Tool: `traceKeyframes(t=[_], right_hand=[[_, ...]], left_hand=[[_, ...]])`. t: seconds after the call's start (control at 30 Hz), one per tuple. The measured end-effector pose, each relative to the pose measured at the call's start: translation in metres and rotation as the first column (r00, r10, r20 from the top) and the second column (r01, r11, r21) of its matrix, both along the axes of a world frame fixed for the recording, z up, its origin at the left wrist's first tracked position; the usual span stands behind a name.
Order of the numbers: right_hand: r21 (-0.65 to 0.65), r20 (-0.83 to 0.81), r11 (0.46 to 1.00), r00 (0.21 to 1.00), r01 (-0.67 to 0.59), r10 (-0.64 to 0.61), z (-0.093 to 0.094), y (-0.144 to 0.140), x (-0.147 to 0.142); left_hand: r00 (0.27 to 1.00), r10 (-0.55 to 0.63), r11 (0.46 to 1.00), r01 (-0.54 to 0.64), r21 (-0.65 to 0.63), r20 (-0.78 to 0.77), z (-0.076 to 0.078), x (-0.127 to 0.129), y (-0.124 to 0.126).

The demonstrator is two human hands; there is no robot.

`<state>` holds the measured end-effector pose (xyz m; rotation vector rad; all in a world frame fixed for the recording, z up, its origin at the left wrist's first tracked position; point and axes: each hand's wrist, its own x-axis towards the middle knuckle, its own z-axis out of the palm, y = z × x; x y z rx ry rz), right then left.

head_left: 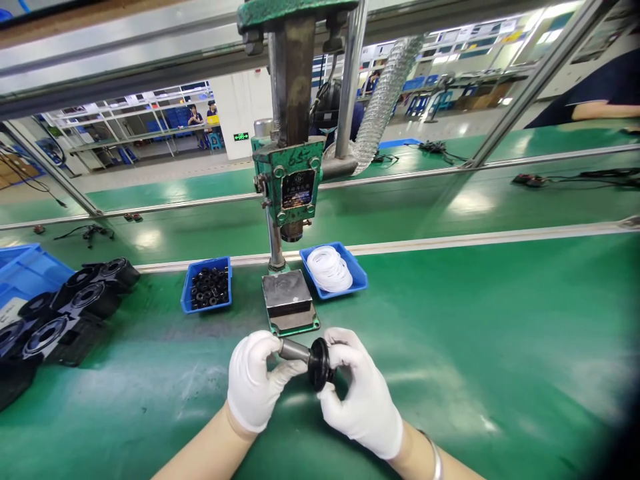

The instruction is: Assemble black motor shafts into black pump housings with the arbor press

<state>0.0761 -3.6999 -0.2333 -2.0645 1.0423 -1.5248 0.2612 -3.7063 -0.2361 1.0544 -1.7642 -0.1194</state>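
Observation:
Both my hands wear white gloves and meet just above the green table, in front of the press. My left hand (255,383) pinches a short grey metal pin (293,349) by its left end. My right hand (361,397) grips a round black disc part (319,363) that sits on the pin's right end. The pin lies roughly level and points into the disc's middle. The green hand press (290,180) stands straight ahead, its metal base block (287,297) bare.
A blue tray of small black rings (207,288) sits left of the press, a blue tray of white rings (333,268) right of it. Several black housings (60,313) lie at the far left beside a blue bin (25,270). Other people work in the background.

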Motion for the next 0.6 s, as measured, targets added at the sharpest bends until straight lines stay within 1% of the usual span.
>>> traceKeyframes(t=[0.07, 0.13, 0.27, 0.37, 0.5, 0.6], right_hand=[[-0.006, 0.002, 1.0, 1.0, 0.013, -0.013, 0.0, -0.001, 0.0], [-0.014, -0.001, 0.999, 1.0, 0.03, -0.03, 0.0, -0.002, -0.001], [-0.054, -0.023, 0.996, 0.997, 0.068, -0.07, 0.0, -0.003, 0.0], [-0.083, -0.039, 0.993, 0.996, 0.081, -0.084, -0.001, -0.003, 0.0], [-0.077, -0.055, 0.994, 0.995, 0.074, -0.079, -0.004, -0.002, -0.001], [-0.076, -0.05, 0.995, 0.997, 0.062, -0.066, -0.005, -0.002, 0.0]], left_hand=[[0.994, -0.028, 0.998, 0.035, 0.061, -0.105, -0.002, -0.004, 0.002], [0.985, -0.029, 0.993, 0.047, 0.104, -0.168, -0.003, -0.008, 0.004], [0.965, 0.044, 0.977, 0.013, 0.212, -0.26, -0.003, -0.013, 0.007], [0.938, 0.075, 0.959, 0.025, 0.283, -0.337, -0.003, -0.016, 0.008], [0.916, 0.052, 0.955, 0.071, 0.289, -0.397, -0.004, -0.017, 0.009], [0.911, 0.046, 0.961, 0.072, 0.267, -0.409, -0.006, -0.016, 0.01]])
